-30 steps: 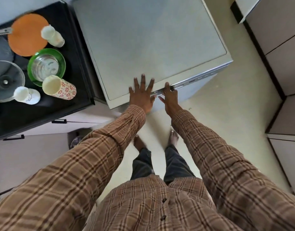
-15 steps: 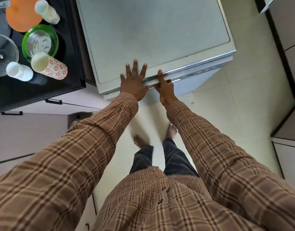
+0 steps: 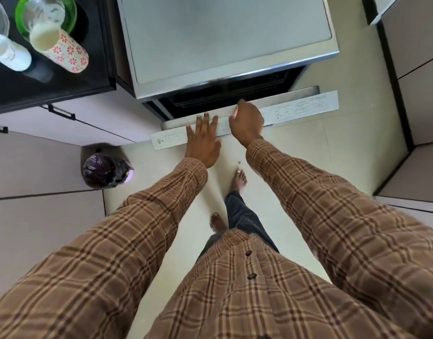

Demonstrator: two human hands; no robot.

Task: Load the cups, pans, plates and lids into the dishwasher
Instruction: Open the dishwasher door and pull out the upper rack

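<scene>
Head view is showing the dishwasher (image 3: 222,40) with its door (image 3: 296,105) partly swung down, a dark gap opening between the door's top edge and the cabinet. The left hand (image 3: 202,140) is lying flat on the control strip along that edge, fingers (image 3: 205,121) straight and released, grasping nothing. The right hand (image 3: 246,121) is curling over the same edge just beside it, its fingers hooking the door's rim on the far side.

The step in hand, as I judge it, is lowering the door fully. Doing it well means letting the right hand carry the weight while the left steadies, easing the door down evenly rather than letting it drop, and stepping the bare feet back so the door is not meeting the toes; the forward foot (image 3: 239,181) is standing close under the door's path.

The dishes are waiting on the dark bench (image 3: 51,89) to the left, none loaded yet. Countable there: one flowered cup (image 3: 61,45) lying on its side, one white cup (image 3: 10,53) just beside it, one green plate (image 3: 71,8) holding one glass lid (image 3: 45,11), and one further glass piece cut off at the frame's corner. No pans are in sight. One dark bag (image 3: 106,171) is sitting on the floor by the cabinets.
</scene>
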